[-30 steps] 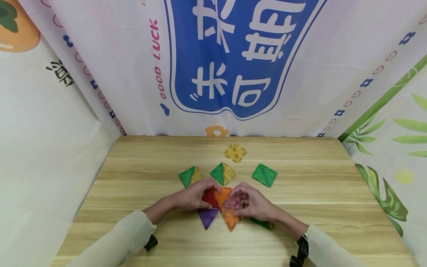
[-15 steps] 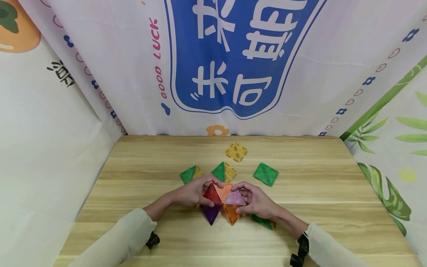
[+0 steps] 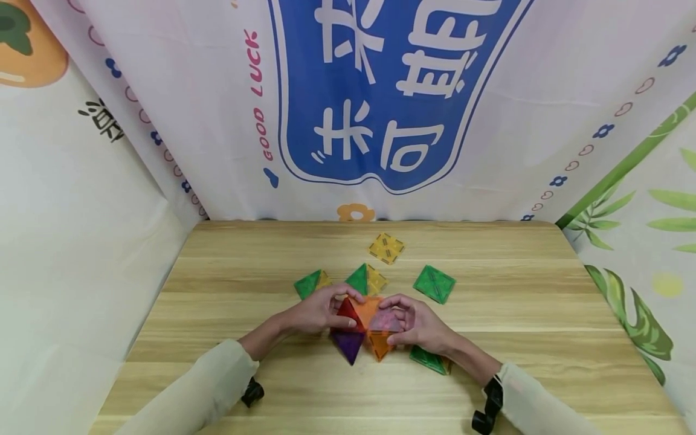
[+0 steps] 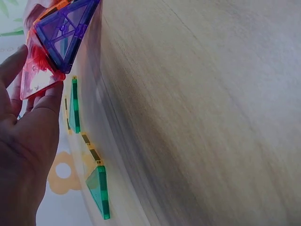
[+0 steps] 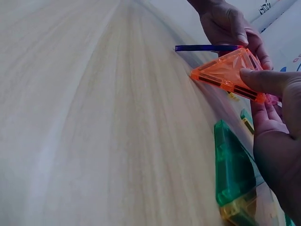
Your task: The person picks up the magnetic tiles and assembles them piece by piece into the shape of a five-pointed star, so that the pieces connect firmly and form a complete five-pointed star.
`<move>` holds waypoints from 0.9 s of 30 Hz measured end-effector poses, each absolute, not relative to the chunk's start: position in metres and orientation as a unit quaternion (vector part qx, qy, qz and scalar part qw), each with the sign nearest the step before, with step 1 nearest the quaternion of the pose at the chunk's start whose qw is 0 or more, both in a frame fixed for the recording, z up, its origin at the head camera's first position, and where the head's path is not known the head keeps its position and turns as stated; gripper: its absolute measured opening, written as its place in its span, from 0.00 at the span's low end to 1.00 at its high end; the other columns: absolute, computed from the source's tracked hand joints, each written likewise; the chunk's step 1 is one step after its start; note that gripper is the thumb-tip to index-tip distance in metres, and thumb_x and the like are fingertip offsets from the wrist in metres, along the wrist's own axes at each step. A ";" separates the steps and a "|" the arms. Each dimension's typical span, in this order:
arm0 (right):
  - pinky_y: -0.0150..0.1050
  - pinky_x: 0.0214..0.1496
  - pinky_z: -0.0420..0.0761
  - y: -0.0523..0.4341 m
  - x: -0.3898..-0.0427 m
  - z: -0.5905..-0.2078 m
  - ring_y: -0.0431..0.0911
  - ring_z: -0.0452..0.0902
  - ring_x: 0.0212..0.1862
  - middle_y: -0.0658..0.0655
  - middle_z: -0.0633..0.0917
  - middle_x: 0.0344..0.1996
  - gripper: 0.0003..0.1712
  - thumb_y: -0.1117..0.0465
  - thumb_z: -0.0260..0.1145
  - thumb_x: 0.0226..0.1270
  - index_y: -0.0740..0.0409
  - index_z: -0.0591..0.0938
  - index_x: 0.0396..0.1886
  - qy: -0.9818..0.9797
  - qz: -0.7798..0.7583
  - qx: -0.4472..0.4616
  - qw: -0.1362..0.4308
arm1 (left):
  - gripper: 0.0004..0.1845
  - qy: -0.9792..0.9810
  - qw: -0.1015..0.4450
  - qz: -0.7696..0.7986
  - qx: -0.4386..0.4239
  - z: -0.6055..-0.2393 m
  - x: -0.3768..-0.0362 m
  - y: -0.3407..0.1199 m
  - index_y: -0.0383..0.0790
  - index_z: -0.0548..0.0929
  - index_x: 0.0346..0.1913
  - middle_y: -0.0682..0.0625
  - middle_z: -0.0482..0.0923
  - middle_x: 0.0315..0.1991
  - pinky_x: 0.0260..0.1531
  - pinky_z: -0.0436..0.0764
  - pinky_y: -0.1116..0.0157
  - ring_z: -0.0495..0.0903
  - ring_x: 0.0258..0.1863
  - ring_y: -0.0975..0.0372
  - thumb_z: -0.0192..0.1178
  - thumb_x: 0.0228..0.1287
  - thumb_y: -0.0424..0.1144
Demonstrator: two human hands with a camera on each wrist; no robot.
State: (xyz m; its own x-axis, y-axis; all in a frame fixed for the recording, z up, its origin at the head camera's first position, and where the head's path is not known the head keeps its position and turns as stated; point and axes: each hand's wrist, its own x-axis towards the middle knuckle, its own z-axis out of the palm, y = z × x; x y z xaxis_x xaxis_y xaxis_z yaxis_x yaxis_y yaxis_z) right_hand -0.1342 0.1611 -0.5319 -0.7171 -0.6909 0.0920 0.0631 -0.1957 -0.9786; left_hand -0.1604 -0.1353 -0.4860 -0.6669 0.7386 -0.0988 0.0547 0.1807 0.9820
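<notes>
Now keep both hands steady: your left hand (image 3: 318,313) pinches the red tile (image 3: 348,312), your right hand (image 3: 420,325) grips the pink tile (image 3: 385,320), fingers curled, holding the tile cluster (image 3: 365,329) just above the worktop (image 3: 217,290), near its centre; squeeze edges together evenly.

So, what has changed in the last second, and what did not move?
Both hands, left hand and right hand, folded the tile cluster upward: the flat red, orange and pink triangles now stand raised, the purple and orange tips drawn inward. The loose green and yellow tiles on the table stayed put.
</notes>
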 end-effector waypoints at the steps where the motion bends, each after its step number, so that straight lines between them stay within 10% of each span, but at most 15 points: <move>1: 0.34 0.44 0.89 0.161 -0.134 -0.531 0.42 0.85 0.48 0.58 0.82 0.59 0.36 0.80 0.73 0.62 0.78 0.68 0.68 0.575 -0.727 -0.268 0.263 | 0.22 0.708 0.299 0.577 0.277 -0.486 -0.161 -0.135 0.34 0.77 0.65 0.37 0.72 0.68 0.47 0.89 0.60 0.86 0.52 0.53 0.67 0.71 0.26; 27: 0.38 0.53 0.88 0.160 -0.135 -0.530 0.49 0.86 0.58 0.64 0.84 0.60 0.38 0.79 0.73 0.63 0.76 0.67 0.70 0.573 -0.738 -0.232 0.270 | 0.14 0.745 0.279 0.535 0.286 -0.493 -0.166 -0.131 0.40 0.81 0.56 0.46 0.77 0.61 0.57 0.83 0.60 0.76 0.61 0.56 0.69 0.71 0.30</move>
State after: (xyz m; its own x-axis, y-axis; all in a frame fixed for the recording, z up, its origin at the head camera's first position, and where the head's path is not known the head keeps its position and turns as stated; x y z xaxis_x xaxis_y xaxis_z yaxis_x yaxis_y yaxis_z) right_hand -0.1349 0.1604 -0.5303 -0.7468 -0.6642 0.0332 0.1322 -0.1972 -0.9714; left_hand -0.1663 -0.1312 -0.4930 -0.6810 0.7240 -0.1101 0.1268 0.2646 0.9560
